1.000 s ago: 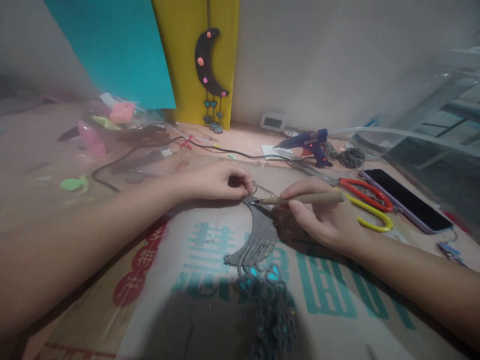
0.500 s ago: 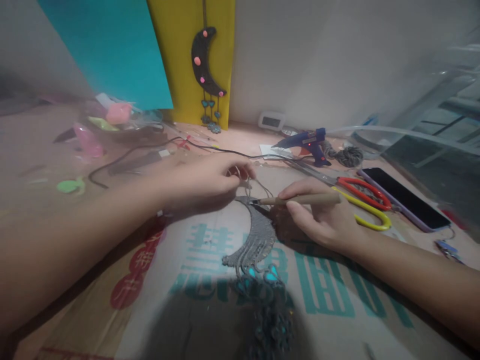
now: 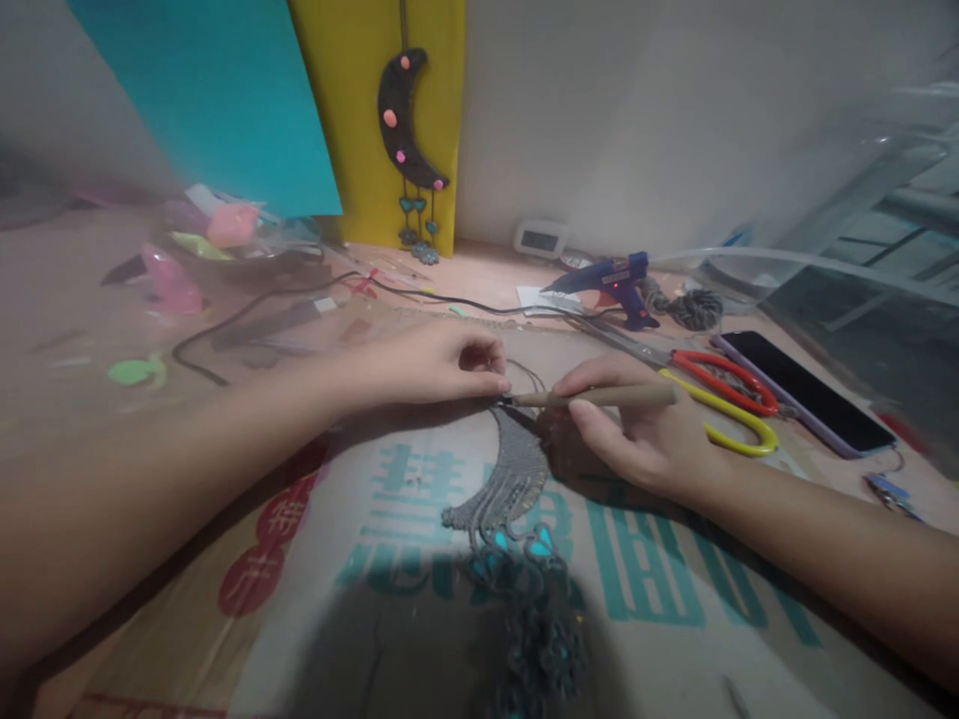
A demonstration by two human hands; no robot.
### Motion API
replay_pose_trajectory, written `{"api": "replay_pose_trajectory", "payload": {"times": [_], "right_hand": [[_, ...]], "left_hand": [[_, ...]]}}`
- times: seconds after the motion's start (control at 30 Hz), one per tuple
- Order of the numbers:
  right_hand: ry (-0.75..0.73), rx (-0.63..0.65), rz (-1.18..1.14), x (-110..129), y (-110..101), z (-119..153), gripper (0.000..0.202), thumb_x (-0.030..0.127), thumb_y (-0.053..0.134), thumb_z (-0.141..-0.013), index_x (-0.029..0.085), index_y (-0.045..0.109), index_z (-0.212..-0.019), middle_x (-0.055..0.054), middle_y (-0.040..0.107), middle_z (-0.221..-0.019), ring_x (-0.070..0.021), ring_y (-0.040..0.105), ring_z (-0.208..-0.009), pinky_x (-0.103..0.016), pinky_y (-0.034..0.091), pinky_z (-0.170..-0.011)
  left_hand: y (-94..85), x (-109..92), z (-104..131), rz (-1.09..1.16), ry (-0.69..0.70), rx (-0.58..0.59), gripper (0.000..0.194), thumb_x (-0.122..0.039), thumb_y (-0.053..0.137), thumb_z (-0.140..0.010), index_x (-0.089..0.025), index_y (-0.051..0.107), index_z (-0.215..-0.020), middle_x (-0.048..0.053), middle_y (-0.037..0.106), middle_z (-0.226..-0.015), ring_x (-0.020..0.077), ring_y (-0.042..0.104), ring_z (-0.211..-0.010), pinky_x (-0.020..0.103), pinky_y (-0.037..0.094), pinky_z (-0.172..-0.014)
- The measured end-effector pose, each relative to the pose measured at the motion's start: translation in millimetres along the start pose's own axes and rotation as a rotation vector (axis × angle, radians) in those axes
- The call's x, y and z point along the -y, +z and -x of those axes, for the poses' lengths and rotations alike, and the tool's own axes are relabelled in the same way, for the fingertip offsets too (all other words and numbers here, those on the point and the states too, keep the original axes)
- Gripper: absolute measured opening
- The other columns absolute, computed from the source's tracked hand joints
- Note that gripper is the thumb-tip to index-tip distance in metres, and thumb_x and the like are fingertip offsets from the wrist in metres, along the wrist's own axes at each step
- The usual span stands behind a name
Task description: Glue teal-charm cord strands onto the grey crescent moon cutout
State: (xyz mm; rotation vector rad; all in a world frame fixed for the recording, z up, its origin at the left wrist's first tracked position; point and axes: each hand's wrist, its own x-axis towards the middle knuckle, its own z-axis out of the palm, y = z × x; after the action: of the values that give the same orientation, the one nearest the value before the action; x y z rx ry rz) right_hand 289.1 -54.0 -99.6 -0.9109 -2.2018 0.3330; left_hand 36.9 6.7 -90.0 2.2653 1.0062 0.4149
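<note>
The left hand (image 3: 442, 361) pinches the top of the grey crescent-shaped ornament (image 3: 509, 474). The right hand (image 3: 636, 429) grips a thin wooden-handled tool (image 3: 599, 396) touching it.

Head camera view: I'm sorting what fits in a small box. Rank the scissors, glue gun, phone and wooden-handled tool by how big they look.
1. Scissors, the longest.
2. Phone.
3. Wooden-handled tool, held in the right hand.
4. Glue gun; it lies farther back, so its place below the tool is unsure.
</note>
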Motion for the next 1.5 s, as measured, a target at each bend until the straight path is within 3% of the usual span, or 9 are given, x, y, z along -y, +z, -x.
{"api": "replay_pose_trajectory", "payload": {"times": [0.17,0.23,0.3,0.4,0.57,0.77,1.07,1.27,1.5], "right_hand": [[-0.015,0.012,0.018,2.4,-1.3,-1.1,0.008,0.025,0.062,-0.093,0.026,0.065,-0.100,-0.001,0.073,-0.084,-0.0180,0.070,-0.073,-0.029,0.054,-0.061],[-0.018,0.017,0.030,2.6,-1.9,-1.0,0.008,0.024,0.061,-0.093,0.026,0.065,-0.100,-0.001,0.073,-0.085,-0.0181,0.070,-0.074,-0.029,0.054,-0.062],[-0.017,0.018,0.034,2.3,-2.1,-0.3,0.009,0.024,0.061,-0.093,0.025,0.065,-0.100,-0.001,0.073,-0.085,-0.0182,0.070,-0.074,-0.029,0.054,-0.062],[-0.003,0.025,0.033,1.1,-1.7,0.8,0.009,0.025,0.062,-0.093,0.026,0.065,-0.102,-0.002,0.074,-0.086,-0.0190,0.071,-0.076,-0.030,0.055,-0.064],[-0.014,0.033,0.005,0.0,-1.2,1.0,0.012,0.023,0.063,-0.092,0.027,0.066,-0.103,-0.002,0.074,-0.088,-0.0190,0.071,-0.076,-0.030,0.057,-0.065],[-0.188,-0.008,-0.122,1.7,-6.2,2.9,0.023,0.015,0.060,-0.089,0.029,0.065,-0.107,-0.003,0.072,-0.090,-0.0212,0.072,-0.082,-0.035,0.059,-0.072],[-0.098,0.067,-0.056,1.6,-3.2,1.0,0.016,0.020,0.060,-0.092,0.026,0.064,-0.105,-0.002,0.073,-0.089,-0.0179,0.071,-0.073,-0.030,0.056,-0.063],[-0.063,0.085,-0.054,1.5,-2.5,2.4,0.014,0.021,0.060,-0.093,0.025,0.064,-0.105,0.000,0.071,-0.084,-0.0146,0.066,-0.061,-0.028,0.052,-0.055],[-0.145,0.010,-0.112,7.1,-8.0,0.1,0.018,0.017,0.061,-0.089,0.028,0.064,-0.103,-0.003,0.073,-0.085,-0.0194,0.071,-0.073,-0.032,0.059,-0.063]], "left_hand": [[0.8,-2.6,0.0,0.021,0.054,-0.086,0.057,-0.052,0.062,-0.089,-0.021,0.054,-0.137,0.002,0.066,-0.089,0.0163,0.059,-0.074,0.027,0.041,-0.067],[1.0,-2.7,-0.5,-0.014,0.090,-0.069,0.048,-0.046,0.060,-0.091,-0.020,0.061,-0.131,0.003,0.068,-0.092,0.0172,0.062,-0.079,0.027,0.042,-0.071],[1.0,-2.0,-1.1,-0.049,0.114,-0.024,0.032,-0.039,0.059,-0.091,-0.018,0.070,-0.112,0.004,0.071,-0.093,0.0177,0.063,-0.083,0.027,0.043,-0.073],[0.6,-0.2,-1.7,-0.072,0.124,0.029,0.022,-0.031,0.058,-0.089,-0.018,0.074,-0.098,0.004,0.074,-0.092,0.0171,0.064,-0.083,0.026,0.043,-0.072],[0.4,0.6,-1.6,-0.080,0.088,0.061,0.021,-0.029,0.059,-0.087,-0.018,0.074,-0.097,0.002,0.073,-0.086,0.0154,0.063,-0.076,0.024,0.041,-0.066],[0.7,-0.6,-1.8,-0.108,0.039,0.059,0.021,-0.031,0.059,-0.086,-0.019,0.075,-0.094,0.000,0.071,-0.079,0.0145,0.060,-0.071,0.024,0.038,-0.061],[0.1,1.8,-1.0,-0.058,0.028,0.075,0.020,-0.032,0.059,-0.087,-0.019,0.074,-0.093,0.000,0.071,-0.080,0.0146,0.061,-0.072,0.024,0.039,-0.063],[-2.5,5.6,-2.8,-0.043,0.084,0.092,0.023,-0.031,0.054,-0.091,-0.020,0.073,-0.099,0.001,0.075,-0.096,0.0169,0.066,-0.088,0.026,0.044,-0.077],[-0.5,6.1,-1.3,-0.083,0.053,0.104,0.022,-0.032,0.057,-0.089,-0.021,0.072,-0.101,0.001,0.073,-0.091,0.0160,0.063,-0.079,0.026,0.042,-0.069]]}}
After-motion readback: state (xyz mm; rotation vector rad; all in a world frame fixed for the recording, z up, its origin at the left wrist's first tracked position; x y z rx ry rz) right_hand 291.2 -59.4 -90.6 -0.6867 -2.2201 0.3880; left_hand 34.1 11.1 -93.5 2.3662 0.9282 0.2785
